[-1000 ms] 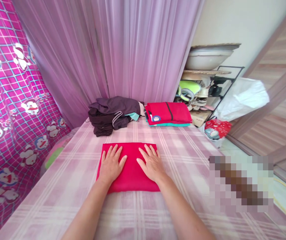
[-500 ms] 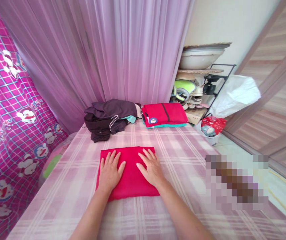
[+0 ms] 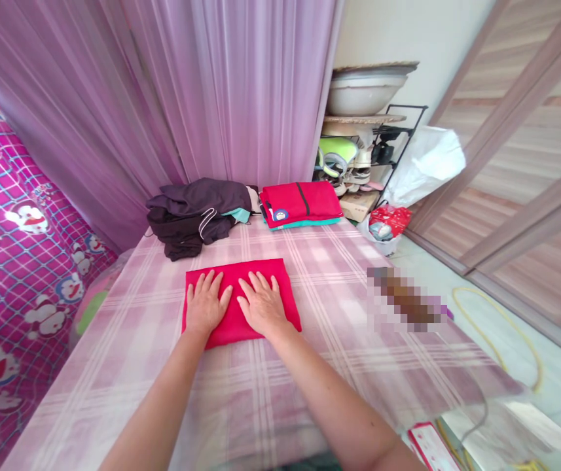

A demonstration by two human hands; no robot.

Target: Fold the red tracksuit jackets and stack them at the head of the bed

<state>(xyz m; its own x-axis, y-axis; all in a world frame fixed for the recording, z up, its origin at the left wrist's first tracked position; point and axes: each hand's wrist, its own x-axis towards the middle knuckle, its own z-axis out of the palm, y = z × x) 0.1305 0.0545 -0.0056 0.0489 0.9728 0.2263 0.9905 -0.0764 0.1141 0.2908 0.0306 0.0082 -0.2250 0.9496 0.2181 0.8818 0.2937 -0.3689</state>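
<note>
Lilac curtains (image 3: 241,91) hang behind everything, and before them stretches the table (image 3: 241,405) under its pink plaid cover. Near the middle of it, straight in front of me, lies the folded red cloth (image 3: 234,324), a flat rectangle set a little askew to the plaid lines. Beyond it, toward the curtains, sits a loose heap of dark clothes (image 3: 211,203); just right of that is a neat folded stack (image 3: 324,204), red on top and teal below.

My left hand (image 3: 206,305) and right hand (image 3: 263,304) both rest palm down on the red cloth, open and fingers spread, gripping nothing, thumbs pointing toward each other across a narrow gap. I judge this to be a smoothing step. It should go best with even, light weight on both palms, sweeping outward from the centre so air and creases leave at the sides. Pushing too hard one way could skew the layers; the near edge, slightly uneven, deserves the gentlest touch.
</note>
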